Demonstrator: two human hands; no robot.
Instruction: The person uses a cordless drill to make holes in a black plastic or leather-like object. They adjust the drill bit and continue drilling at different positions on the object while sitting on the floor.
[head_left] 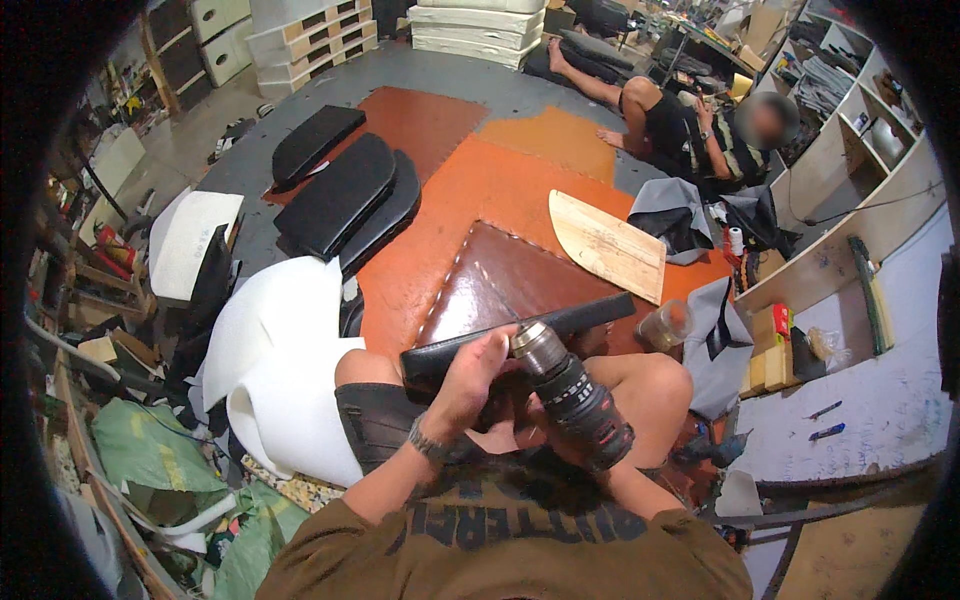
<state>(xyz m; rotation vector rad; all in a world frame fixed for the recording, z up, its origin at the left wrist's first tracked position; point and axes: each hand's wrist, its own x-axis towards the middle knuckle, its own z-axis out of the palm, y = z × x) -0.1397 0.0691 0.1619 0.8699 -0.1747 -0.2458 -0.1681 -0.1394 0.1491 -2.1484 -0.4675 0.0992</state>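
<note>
A black power drill (pixel 580 405) with a metal chuck is tilted over my lap, its long thin bit pointing away and slightly left. My right hand (pixel 541 415), mostly hidden behind the drill body, grips it from below. My left hand (pixel 470 378) is closed beside the chuck, thumb close against its front end; the drill hides what the fingertips hold. Under the bit, a black padded panel (pixel 590 314) lies across my lap, one long edge facing up. Beyond it is a shiny brown cushioned square (pixel 490 270) with pale edging.
A curved wooden board (pixel 607 240) lies ahead right, near a clear plastic jar (pixel 664 325). Black padded panels (pixel 340 195) lie ahead left, with white foam sheet (pixel 280 350) nearer. Another person (pixel 690 125) reclines far right. Shelving (pixel 840 160) lines the right side.
</note>
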